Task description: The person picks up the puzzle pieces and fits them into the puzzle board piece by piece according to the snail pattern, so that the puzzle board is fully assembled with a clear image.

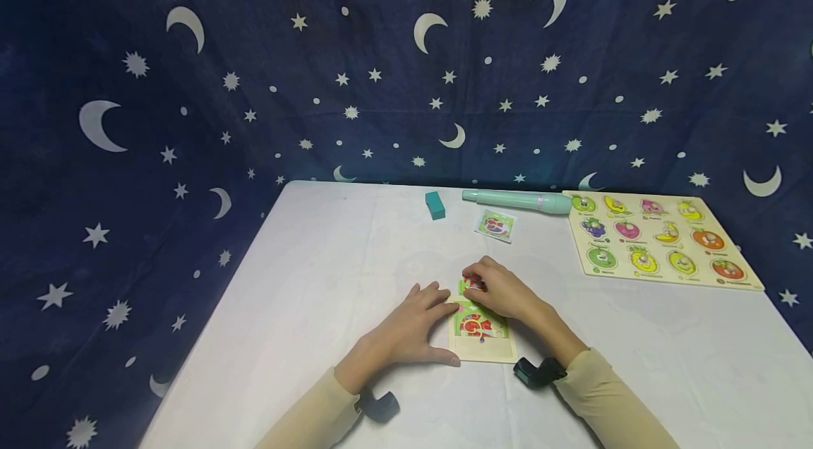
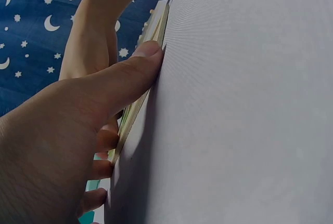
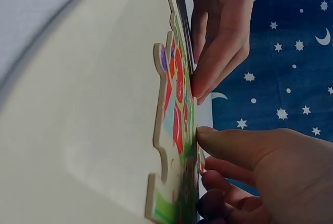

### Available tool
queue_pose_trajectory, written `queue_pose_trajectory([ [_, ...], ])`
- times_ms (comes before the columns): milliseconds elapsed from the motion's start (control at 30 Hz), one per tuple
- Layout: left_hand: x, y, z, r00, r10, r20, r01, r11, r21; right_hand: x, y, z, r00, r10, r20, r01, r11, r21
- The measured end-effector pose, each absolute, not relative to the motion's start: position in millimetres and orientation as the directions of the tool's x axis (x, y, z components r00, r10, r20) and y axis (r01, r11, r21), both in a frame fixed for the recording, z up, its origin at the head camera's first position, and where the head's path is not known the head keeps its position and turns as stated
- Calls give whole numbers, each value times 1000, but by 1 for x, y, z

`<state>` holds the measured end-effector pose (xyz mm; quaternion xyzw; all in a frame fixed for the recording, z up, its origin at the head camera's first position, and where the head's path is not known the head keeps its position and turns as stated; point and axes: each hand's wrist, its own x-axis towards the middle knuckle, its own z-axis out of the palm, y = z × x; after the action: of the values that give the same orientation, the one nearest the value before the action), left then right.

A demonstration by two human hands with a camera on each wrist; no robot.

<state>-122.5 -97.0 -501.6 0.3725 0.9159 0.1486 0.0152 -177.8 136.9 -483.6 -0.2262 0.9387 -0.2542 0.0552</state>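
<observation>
Leaning in from the near side of the white table (image 1: 305, 258), two hands meet over a small wooden tray (image 1: 485, 354) in the head view. The left hand (image 1: 413, 325) has thumb and fingers spread apart along the tray's left edge. The right hand (image 1: 504, 291) pinches a puzzle piece (image 1: 467, 286) at the tray's far edge, hiding part of it. Joined picture pieces (image 1: 480, 322) lie in the tray, with bare wood along its near edge. Toward the table's far edge are a teal block (image 1: 435, 205), a small picture square (image 1: 496, 225) and a mint tube (image 1: 514, 200), whose thick end meets the fruit board (image 1: 660, 277) near the table's far right corner. A starry curtain (image 1: 381, 46) hangs behind.

From the left wrist, the thumb touches the tray's edge and the fingers reach along it; that hand blocks most of the tray.

From the right wrist, the joined pieces show edge-on, with the thumb at their far side and the pinched piece mostly hidden behind it.
</observation>
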Motion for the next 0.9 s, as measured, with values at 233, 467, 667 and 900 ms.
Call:
queue_pose_trajectory([
  [233,-122,-97,-502,-721,688,82,680,680,274,-176,136,-483,-890,-453,46,-408,749,-522],
  [467,-122,-97,-500,-727,683,73,671,685,282,-177,136,-483,-896,-439,61,-391,718,-575],
  [667,-122,-97,-500,-727,683,74,673,685,280,-175,137,-478,-894,-443,61,-390,706,-592],
  [900,-123,-97,-500,-724,685,83,678,682,275,-168,141,-469,-894,-439,87,-398,691,-603],
])
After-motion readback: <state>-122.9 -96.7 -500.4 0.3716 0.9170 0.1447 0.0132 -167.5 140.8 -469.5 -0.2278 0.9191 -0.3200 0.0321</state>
